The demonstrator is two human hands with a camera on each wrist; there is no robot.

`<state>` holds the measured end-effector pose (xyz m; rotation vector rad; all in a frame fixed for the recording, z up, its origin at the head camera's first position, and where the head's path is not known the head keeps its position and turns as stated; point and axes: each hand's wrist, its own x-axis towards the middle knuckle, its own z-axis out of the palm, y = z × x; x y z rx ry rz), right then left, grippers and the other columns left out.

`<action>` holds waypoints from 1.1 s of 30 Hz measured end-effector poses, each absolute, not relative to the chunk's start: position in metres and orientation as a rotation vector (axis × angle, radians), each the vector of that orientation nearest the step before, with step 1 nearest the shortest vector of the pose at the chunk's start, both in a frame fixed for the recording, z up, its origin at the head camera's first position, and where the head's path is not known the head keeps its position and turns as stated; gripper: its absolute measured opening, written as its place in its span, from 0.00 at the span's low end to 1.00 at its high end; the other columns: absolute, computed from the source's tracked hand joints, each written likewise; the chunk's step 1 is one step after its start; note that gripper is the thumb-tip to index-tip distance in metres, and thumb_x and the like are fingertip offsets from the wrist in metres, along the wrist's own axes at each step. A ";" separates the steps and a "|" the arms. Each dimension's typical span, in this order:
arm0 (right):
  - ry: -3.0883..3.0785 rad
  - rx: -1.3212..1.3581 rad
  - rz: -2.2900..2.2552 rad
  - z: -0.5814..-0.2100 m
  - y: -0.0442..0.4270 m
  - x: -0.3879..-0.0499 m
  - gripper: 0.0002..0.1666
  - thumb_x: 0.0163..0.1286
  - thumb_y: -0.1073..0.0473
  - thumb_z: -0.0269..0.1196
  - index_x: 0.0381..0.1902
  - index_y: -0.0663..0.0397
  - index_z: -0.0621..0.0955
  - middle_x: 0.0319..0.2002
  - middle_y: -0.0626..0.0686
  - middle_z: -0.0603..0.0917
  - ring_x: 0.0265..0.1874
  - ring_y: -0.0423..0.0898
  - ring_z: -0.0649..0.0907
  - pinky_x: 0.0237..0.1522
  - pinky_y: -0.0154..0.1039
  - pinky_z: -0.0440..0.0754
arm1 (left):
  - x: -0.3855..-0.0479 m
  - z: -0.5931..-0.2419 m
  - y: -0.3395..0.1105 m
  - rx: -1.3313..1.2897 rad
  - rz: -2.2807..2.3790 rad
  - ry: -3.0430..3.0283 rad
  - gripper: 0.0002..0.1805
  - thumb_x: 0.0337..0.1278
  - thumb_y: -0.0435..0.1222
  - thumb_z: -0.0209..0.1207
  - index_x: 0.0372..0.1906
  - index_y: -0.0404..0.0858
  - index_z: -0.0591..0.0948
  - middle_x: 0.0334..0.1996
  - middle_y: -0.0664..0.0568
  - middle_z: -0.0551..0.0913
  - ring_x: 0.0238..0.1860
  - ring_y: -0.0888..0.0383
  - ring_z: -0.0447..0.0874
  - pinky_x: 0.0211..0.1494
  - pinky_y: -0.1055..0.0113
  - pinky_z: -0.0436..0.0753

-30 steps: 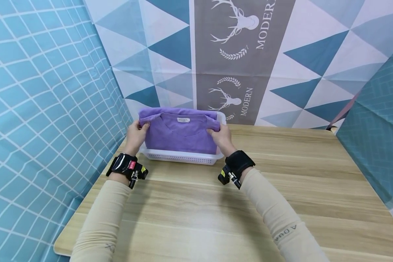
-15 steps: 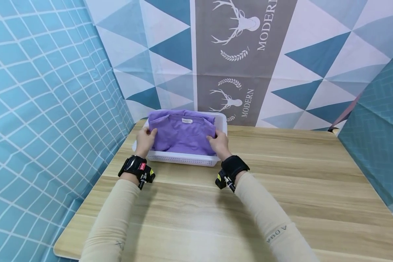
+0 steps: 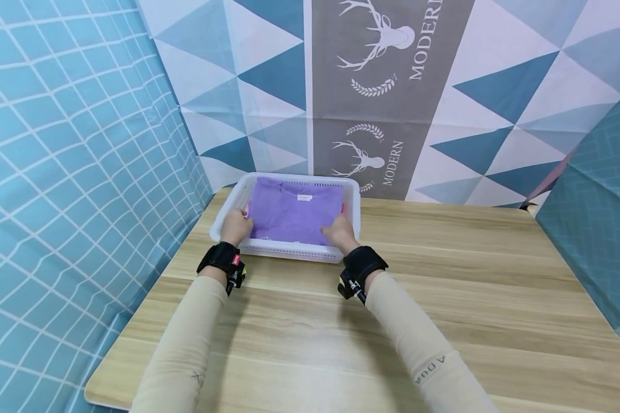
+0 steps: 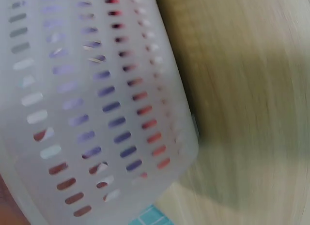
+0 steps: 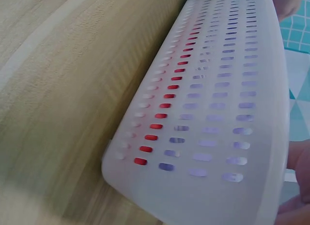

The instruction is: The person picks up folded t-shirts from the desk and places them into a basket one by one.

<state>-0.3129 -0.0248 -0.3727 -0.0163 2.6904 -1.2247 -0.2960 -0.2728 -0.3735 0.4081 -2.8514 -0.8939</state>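
Observation:
A folded purple shirt with a white neck label lies in a white plastic basket. My left hand reaches over the front rim and pinches the shirt at its left edge. At the right edge, my right hand has its thumb over the cloth, with the other fingers hidden. Slots in the basket wall show purple cloth and a red layer below it in the left wrist view. Part of the right hand appears behind the rim in the right wrist view.
The basket stands at the back left of a wooden table. Behind it hangs a patterned curtain, and a blue checked sheet borders the left side. Table surface extends in front and to the right.
Both hands have lowered the shirt into the basket and moved closer together. The shirt, raised and bunched earlier, now lies flatter, and the basket's back rim shows behind it.

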 end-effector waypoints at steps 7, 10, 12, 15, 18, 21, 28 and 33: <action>2.744 -0.043 -0.817 -0.365 -0.028 -0.312 0.13 0.69 0.59 0.55 0.24 0.58 0.75 0.30 0.53 0.75 0.27 0.45 0.72 0.26 0.33 0.69 | -0.298 -0.371 -0.274 0.549 -0.588 -3.084 0.20 0.61 0.35 0.46 0.47 0.23 0.78 0.50 0.31 0.81 0.43 0.44 0.80 0.47 0.51 0.82; 2.775 -0.062 -0.624 -0.365 -0.029 -0.314 0.12 0.69 0.60 0.53 0.28 0.59 0.77 0.36 0.55 0.79 0.31 0.47 0.75 0.28 0.34 0.72 | -0.302 -0.375 -0.271 0.621 -0.539 -3.126 0.21 0.62 0.35 0.44 0.53 0.25 0.77 0.54 0.32 0.80 0.51 0.43 0.82 0.51 0.50 0.82; 2.788 -0.063 -0.538 -0.367 -0.029 -0.315 0.12 0.68 0.60 0.52 0.38 0.62 0.80 0.46 0.58 0.82 0.39 0.49 0.78 0.36 0.37 0.78 | -0.306 -0.378 -0.269 0.655 -0.511 -3.127 0.21 0.63 0.34 0.44 0.54 0.26 0.76 0.55 0.32 0.80 0.54 0.42 0.82 0.52 0.49 0.82; 2.810 -0.041 -0.482 -0.370 -0.031 -0.315 0.18 0.68 0.61 0.53 0.51 0.65 0.79 0.56 0.61 0.80 0.49 0.52 0.80 0.49 0.41 0.81 | -0.308 -0.381 -0.266 0.697 -0.483 -3.116 0.20 0.64 0.34 0.44 0.54 0.26 0.76 0.55 0.32 0.80 0.54 0.41 0.82 0.53 0.49 0.82; 2.834 0.009 -0.500 -0.373 -0.032 -0.314 0.21 0.68 0.62 0.53 0.55 0.68 0.76 0.58 0.62 0.78 0.53 0.53 0.79 0.53 0.43 0.81 | -0.309 -0.380 -0.264 0.707 -0.465 -3.133 0.20 0.64 0.33 0.44 0.54 0.26 0.76 0.55 0.32 0.80 0.55 0.41 0.82 0.53 0.50 0.82; 2.857 0.063 -0.598 -0.376 -0.033 -0.313 0.21 0.66 0.64 0.54 0.56 0.68 0.74 0.56 0.62 0.78 0.53 0.54 0.80 0.51 0.44 0.82 | -0.308 -0.379 -0.264 0.701 -0.469 -3.153 0.20 0.64 0.34 0.44 0.54 0.27 0.76 0.55 0.33 0.80 0.55 0.42 0.82 0.54 0.50 0.82; 2.902 0.061 -0.822 -0.376 -0.032 -0.310 0.22 0.64 0.67 0.56 0.57 0.67 0.72 0.53 0.66 0.80 0.50 0.58 0.82 0.46 0.48 0.83 | -0.296 -0.365 -0.271 0.555 -0.494 -3.147 0.17 0.62 0.32 0.43 0.46 0.25 0.79 0.52 0.32 0.81 0.50 0.41 0.82 0.50 0.51 0.83; 2.931 -0.002 -0.840 -0.360 -0.029 -0.308 0.26 0.61 0.67 0.59 0.58 0.69 0.70 0.51 0.68 0.80 0.48 0.60 0.82 0.45 0.49 0.83 | -0.288 -0.343 -0.277 0.424 -0.502 -3.105 0.17 0.55 0.30 0.46 0.44 0.23 0.78 0.48 0.30 0.81 0.44 0.42 0.79 0.48 0.49 0.82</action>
